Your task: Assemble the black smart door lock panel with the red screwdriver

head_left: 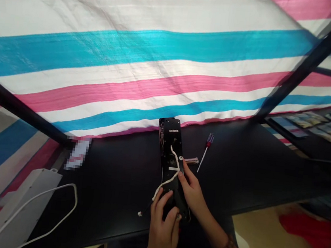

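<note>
A long black electronic lock panel point(169, 144) lies lengthwise on the black table. A white sleeved cable point(176, 157) runs down its face, and a short white strip crosses it midway. My left hand point(163, 223) is bent over the panel's lower part, fingers on its surface and edge. At the right side, my right hand point(192, 188) grips the panel's edge, with thumb and forefinger near the cable. A small white connector point(140, 214) sticks out left of my left hand. Near the forefinger lies a small pinkish metallic piece point(191, 161).
A screwdriver point(209, 141) with a purple-red handle lies to the right. On the left are a white power strip point(33, 192), a looped white cord point(76, 197) and a blurred-out packet point(78, 154). Dark frame bars point(306, 64) stand before striped sheeting point(162, 44).
</note>
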Available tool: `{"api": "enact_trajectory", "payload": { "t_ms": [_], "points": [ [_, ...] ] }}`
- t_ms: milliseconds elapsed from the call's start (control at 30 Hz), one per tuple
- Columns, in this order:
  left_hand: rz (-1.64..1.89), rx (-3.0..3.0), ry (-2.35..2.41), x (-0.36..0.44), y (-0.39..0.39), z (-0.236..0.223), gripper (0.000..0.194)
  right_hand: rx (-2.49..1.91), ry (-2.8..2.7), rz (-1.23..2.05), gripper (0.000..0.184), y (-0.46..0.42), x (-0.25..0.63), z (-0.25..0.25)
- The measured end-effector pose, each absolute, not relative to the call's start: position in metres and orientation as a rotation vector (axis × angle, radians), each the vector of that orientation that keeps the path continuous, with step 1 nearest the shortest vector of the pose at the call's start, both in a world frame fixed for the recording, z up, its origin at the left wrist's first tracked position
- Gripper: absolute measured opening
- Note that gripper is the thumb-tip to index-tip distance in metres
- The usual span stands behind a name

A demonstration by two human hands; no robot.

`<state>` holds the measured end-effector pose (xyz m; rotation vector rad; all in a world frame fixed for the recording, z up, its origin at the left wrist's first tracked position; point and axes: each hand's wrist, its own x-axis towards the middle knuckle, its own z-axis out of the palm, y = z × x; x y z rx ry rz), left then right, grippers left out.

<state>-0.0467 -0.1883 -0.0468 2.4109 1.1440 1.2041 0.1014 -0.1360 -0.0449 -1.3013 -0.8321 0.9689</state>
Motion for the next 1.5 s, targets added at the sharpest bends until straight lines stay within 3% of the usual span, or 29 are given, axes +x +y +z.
{"api": "enact_trajectory", "payload": {
  "t_ms": [567, 633, 767, 833, 1100, 1333, 1500],
  "points": [
    [0.976, 2.372, 1.193, -0.035, -0.187, -0.055, 0.024, -1.492, -1.016, 0.881, 0.062, -0.129, 0.113, -0.042],
    [0.927, 2.292, 1.243, -0.033, -0.188, -0.055, 0.030, -1.488, -0.999, 0.893, 0.061, -0.128, 0.113, -0.045],
    [0.811, 2.185, 1.375, -0.026, -0.192, -0.055, 0.066, -1.438, -0.954, 0.950, 0.061, -0.127, 0.114, -0.051],
    [0.751, 2.185, 1.422, -0.022, -0.195, -0.054, 0.073, -1.401, -0.934, 0.986, 0.061, -0.126, 0.115, -0.053],
    [0.715, 1.954, 1.445, -0.016, -0.199, -0.055, 0.065, -1.308, -0.930, 1.079, 0.068, -0.127, 0.113, -0.057],
    [0.747, 1.826, 1.418, -0.025, -0.189, -0.050, 0.081, -1.283, -0.948, 1.164, 0.043, -0.120, 0.116, -0.049],
    [0.588, 1.948, 1.387, -0.029, -0.196, -0.043, 0.079, -1.252, -0.923, 1.165, 0.045, -0.121, 0.118, -0.054]
  ]
}}
